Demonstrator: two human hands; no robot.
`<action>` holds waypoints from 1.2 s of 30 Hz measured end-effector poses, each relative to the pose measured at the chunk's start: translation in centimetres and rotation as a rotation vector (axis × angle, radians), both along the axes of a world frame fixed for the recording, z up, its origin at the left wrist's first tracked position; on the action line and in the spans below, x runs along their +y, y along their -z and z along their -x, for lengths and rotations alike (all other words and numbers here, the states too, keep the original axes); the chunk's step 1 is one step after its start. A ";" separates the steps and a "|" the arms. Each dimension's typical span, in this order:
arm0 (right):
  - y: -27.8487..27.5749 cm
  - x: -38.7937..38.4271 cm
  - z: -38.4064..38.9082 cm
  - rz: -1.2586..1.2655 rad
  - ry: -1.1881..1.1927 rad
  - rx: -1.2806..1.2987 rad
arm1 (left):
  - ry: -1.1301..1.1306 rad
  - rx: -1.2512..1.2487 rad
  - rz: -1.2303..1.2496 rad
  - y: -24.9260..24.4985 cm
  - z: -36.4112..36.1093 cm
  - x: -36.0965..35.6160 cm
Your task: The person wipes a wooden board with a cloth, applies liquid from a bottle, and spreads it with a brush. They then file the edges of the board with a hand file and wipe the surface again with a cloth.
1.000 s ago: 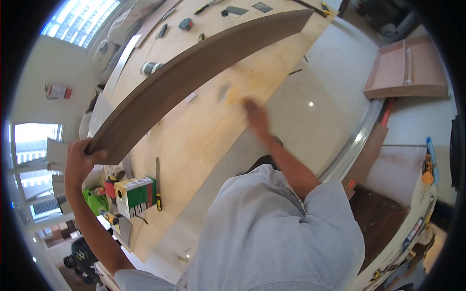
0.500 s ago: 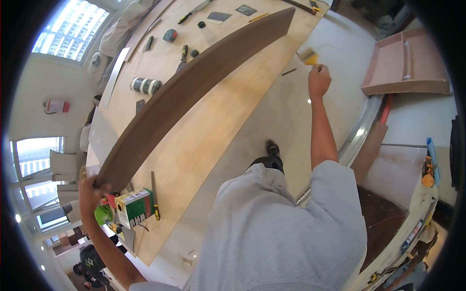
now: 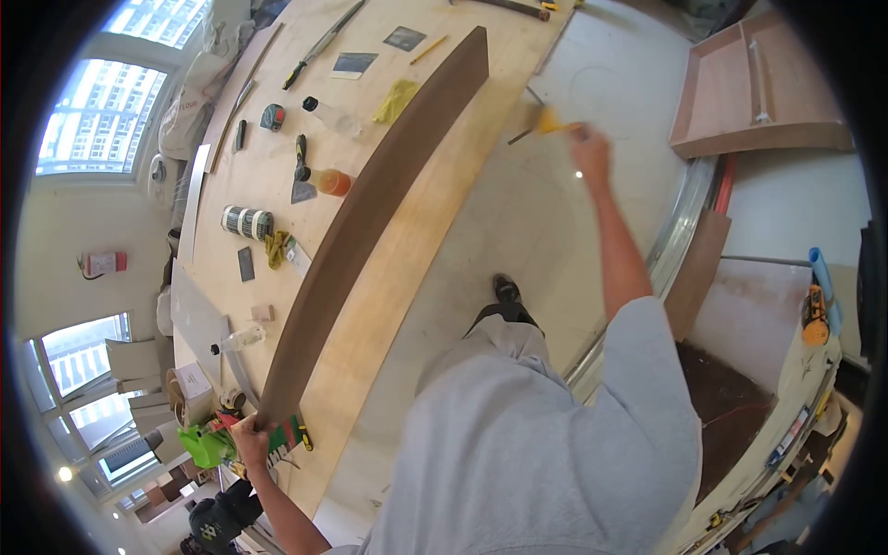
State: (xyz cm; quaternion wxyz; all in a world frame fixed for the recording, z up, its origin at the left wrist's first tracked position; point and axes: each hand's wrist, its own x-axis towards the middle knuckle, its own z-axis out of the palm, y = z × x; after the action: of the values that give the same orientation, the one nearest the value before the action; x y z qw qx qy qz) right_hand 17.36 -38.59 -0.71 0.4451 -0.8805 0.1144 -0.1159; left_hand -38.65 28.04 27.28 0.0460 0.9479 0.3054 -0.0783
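A long brown board (image 3: 370, 213) stands on its edge over the plywood table (image 3: 407, 287). My left hand (image 3: 250, 442) is closed round its near end. Off the table's right side, my right hand (image 3: 589, 148) grips the handle of a yellow scraper-like tool (image 3: 548, 120), blurred by motion, and is apart from the board. Left of the board lie a bottle of orange liquid (image 3: 331, 181), a yellow cloth (image 3: 396, 100) and a putty knife (image 3: 302, 183).
On the table are a roll (image 3: 247, 222), a tape measure (image 3: 272, 117), a clear bottle (image 3: 242, 339) and a long knife (image 3: 324, 44). A wooden tray (image 3: 758, 139) is at the upper right. Another person (image 3: 217, 520) is at the lower left.
My left hand and the near end of the board have moved right and down in view, and the board stands steeper. My right hand has shifted slightly left with the tool.
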 end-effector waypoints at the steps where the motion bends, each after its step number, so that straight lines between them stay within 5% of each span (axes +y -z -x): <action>1: -1.9 -3.1 -1.9 0.227 0.157 -0.028 | 0.016 -0.050 0.008 1.3 0.8 0.0; 2: -3.8 -5.0 -2.4 0.276 0.238 -0.030 | 0.034 -0.099 0.018 2.2 1.3 0.0; 5: -6.8 -3.2 1.3 -0.027 -0.205 -0.090 | -0.039 -0.016 0.029 4.1 1.3 -0.8; 7: -4.3 3.2 7.0 -0.376 -0.487 -0.042 | -0.036 0.046 -0.027 6.2 2.5 0.7; 8: -3.4 6.8 10.7 -0.311 -0.600 -0.034 | 0.136 0.091 -0.175 6.5 2.6 0.7; 11: -5.1 17.0 18.0 -0.413 -0.875 0.175 | 0.047 0.110 -0.139 8.0 2.3 0.6; 19: -5.4 24.9 21.6 -0.476 -1.039 0.475 | 0.076 0.189 -0.107 11.3 1.4 1.2; 21: -0.7 26.0 20.0 -0.364 -0.992 0.135 | 0.129 0.065 -0.093 13.6 -1.1 0.1; 22: -1.5 24.5 17.9 -0.363 -0.921 0.357 | 0.120 0.131 0.010 14.5 -4.3 -0.9; 24: 0.6 19.5 11.5 -0.391 -0.644 0.189 | 0.250 -0.118 0.154 11.0 -14.0 -9.5; 25: -2.4 15.9 8.4 -0.316 -0.500 0.048 | 0.260 -0.165 0.189 11.4 -17.4 -11.4; 26: -5.5 12.9 6.1 -0.188 -0.208 0.191 | 0.271 -0.202 0.201 12.2 -20.5 -12.8; 28: -6.5 6.2 2.2 0.121 0.054 -0.264 | 0.297 -0.205 0.214 12.1 -27.0 -16.8; 30: -11.1 3.5 2.5 -0.057 0.032 -0.289 | 0.340 -0.205 0.257 13.2 -32.4 -19.4; 33: -15.1 5.3 6.7 -0.348 -0.127 0.020 | 0.412 -0.178 0.257 13.5 -36.7 -21.1; 36: -11.4 9.6 12.1 -0.551 -0.313 0.265 | 0.396 -0.135 0.282 11.5 -36.7 -20.6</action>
State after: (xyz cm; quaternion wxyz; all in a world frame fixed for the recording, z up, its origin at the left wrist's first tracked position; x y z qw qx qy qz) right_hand 5.30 -28.99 10.64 0.6600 -0.7415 0.0618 0.1042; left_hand -1.97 7.43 15.79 0.1818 0.9765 0.0959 -0.0643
